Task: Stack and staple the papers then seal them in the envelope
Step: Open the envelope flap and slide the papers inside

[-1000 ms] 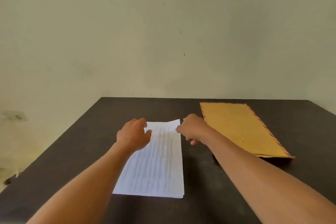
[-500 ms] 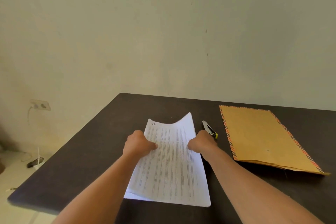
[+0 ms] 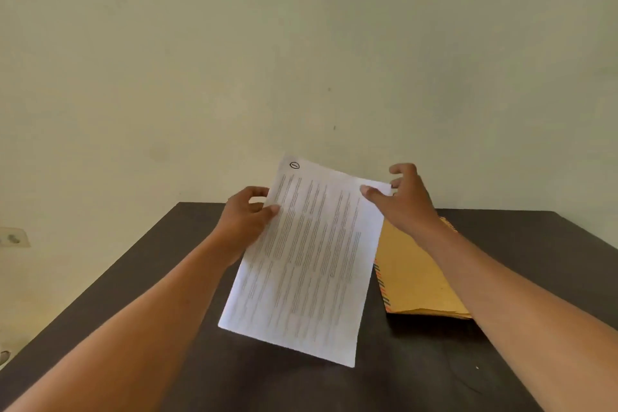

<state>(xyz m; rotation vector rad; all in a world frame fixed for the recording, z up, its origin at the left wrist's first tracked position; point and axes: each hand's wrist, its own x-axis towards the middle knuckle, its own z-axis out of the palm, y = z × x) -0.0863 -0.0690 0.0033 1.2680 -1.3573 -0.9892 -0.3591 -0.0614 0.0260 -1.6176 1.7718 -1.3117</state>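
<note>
Head view: the papers (image 3: 309, 257) are held above the dark worktop (image 3: 535, 278), tilted, with the far edge raised toward the wall (image 3: 301, 43) and the near right corner lowest. The printed side faces the camera; a small circled mark sits near the far left corner.

The left hand (image 3: 249, 216) grasps the left edge of the papers near the far end, thumb on the printed face and fingers curled behind the sheet. The right hand (image 3: 399, 197) grips the far right corner, thumb pressed on the printed face; the remaining fingers are bent and spread behind and beyond the corner.

The brown envelope (image 3: 413, 274) lies flat on the worktop to the right of the papers, its striped left border visible, partly covered by the right forearm. A wall socket (image 3: 13, 237) sits at the far left edge.
</note>
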